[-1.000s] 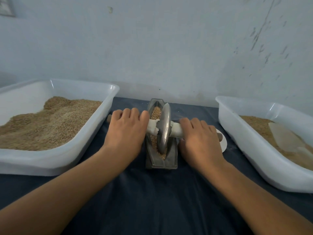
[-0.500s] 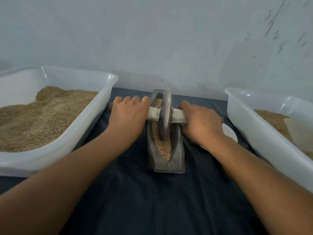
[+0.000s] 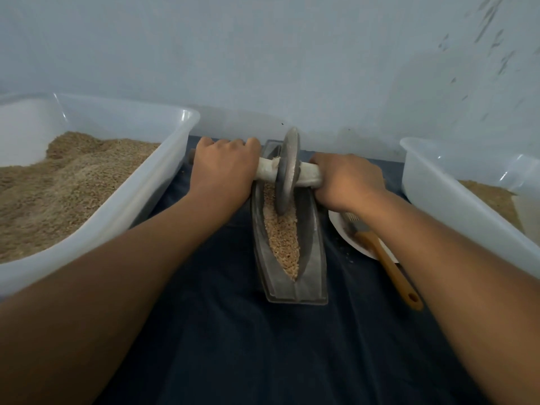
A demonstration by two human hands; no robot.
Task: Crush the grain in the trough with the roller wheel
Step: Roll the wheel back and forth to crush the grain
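Head: roller wheel (image 3: 287,171) at trough (image 3: 314,258) far end.

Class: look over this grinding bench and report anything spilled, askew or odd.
A few stray grain bits lie on the dark cloth beside the white plate. The trough sits slightly skewed to the table edge. Nothing else stands out.

- Dim, cool, bluish light fills the scene; no lamp or window shows.
- Shadows are soft: a faint one falls on the dark cloth (image 3: 263,346) beside the left tub (image 3: 163,182).
- Small glints mark the left tub's far corner and the right tub (image 3: 432,182) rim.
- Wide-angle bending curves both tubs' rims and swells the forearms (image 3: 102,287) at the lower corners.
- Detail is soft overall; wall marks (image 3: 493,33) at upper right look streaked.
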